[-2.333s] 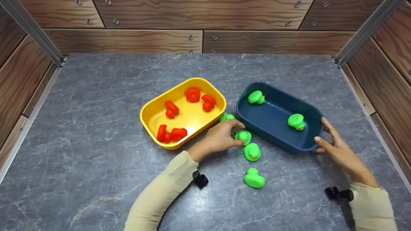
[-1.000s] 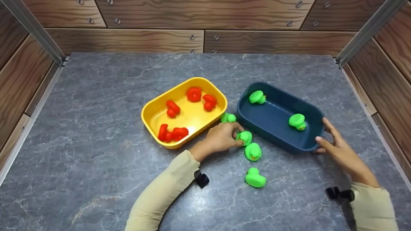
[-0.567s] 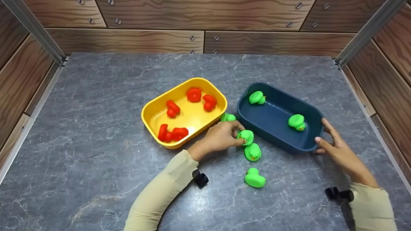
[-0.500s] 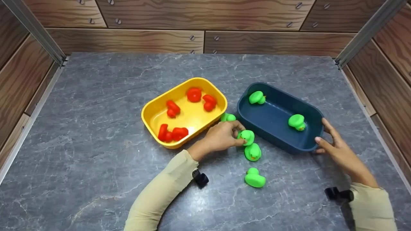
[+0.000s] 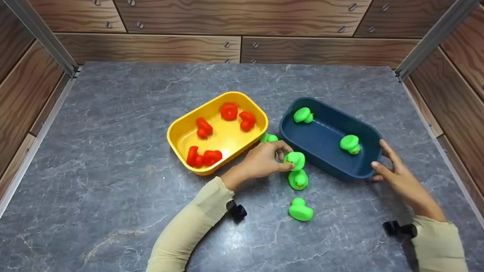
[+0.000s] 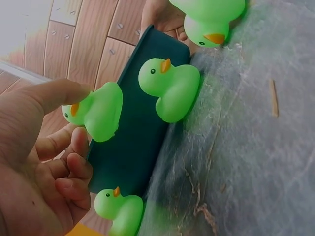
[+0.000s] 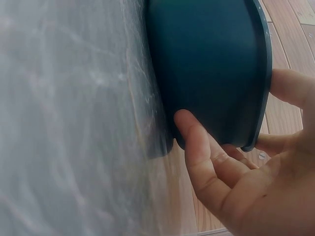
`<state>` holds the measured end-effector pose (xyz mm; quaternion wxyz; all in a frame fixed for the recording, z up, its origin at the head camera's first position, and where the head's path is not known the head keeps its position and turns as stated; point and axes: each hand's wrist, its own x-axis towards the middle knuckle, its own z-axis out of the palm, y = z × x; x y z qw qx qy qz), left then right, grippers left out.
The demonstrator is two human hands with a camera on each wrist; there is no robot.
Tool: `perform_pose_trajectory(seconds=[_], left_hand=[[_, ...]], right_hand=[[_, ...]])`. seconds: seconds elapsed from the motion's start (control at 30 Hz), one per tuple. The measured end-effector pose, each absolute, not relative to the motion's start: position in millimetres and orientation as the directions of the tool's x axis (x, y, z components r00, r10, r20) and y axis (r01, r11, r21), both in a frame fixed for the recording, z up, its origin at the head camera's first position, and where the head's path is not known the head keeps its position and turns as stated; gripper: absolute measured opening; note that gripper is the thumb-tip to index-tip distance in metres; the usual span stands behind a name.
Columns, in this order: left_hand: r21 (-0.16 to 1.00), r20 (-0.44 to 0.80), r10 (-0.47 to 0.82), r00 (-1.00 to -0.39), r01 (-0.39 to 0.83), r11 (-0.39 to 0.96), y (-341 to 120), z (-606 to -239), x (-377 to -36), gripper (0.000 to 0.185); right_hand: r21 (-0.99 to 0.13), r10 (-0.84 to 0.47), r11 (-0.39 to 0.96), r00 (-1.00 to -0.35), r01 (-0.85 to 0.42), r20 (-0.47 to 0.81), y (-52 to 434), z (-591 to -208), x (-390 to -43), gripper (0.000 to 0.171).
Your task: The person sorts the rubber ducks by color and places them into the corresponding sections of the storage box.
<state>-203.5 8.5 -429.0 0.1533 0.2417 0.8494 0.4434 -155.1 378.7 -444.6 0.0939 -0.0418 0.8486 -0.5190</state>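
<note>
My left hand (image 5: 262, 160) pinches a green rubber duck (image 5: 297, 161) between thumb and fingertips. In the left wrist view this duck (image 6: 104, 113) hangs above the table, tipped on its side. Below it in the head view, a second green duck (image 5: 298, 180) stands on the table, partly overlapped. A third duck (image 5: 300, 210) is nearer the front, and another duck (image 5: 268, 138) shows partly behind my left hand. My right hand (image 5: 401, 179) grips the right end of a dark blue tub (image 5: 329, 168), its fingers along the outer wall (image 7: 206, 73). Two green ducks lie inside that tub.
A yellow tub (image 5: 176, 132) with several red ducks (image 5: 228, 112) stands left of the blue one, a narrow gap between them. Wood-patterned walls (image 5: 151, 47) enclose the grey marbled table (image 5: 113, 170) at the back and both sides.
My left hand has taken hold of the green duck, lifted it and carried it slightly right, over the neighbouring duck. The right hand and the blue tub have stayed in place.
</note>
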Motion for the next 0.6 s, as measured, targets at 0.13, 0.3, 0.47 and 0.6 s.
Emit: perform_pose_trajectory(seconds=[0.13,0.3,0.47,0.6], left_hand=[[0.845,-0.026,0.547,-0.837,0.274,0.459,8.3,-427.8,-203.0,0.032],[0.863,0.015,0.538,-0.843,0.282,0.419,8.4,-427.9,-202.7,0.032],[0.876,0.055,0.531,-0.846,0.296,0.380,9.7,-428.1,-202.4,0.031],[0.894,0.079,0.526,-0.847,0.294,0.339,10.5,-426.1,-201.9,0.031]], right_hand=[[-0.885,-0.169,0.464,-0.978,0.029,-0.121,378.9,-444.0,-154.7,0.073],[-0.887,-0.186,0.461,-0.976,0.012,-0.110,378.5,-443.6,-154.2,0.072],[-0.886,-0.194,0.464,-0.975,0.006,-0.109,378.1,-443.1,-154.3,0.073],[-0.883,-0.184,0.469,-0.976,0.016,-0.116,379.0,-443.7,-154.4,0.073]])
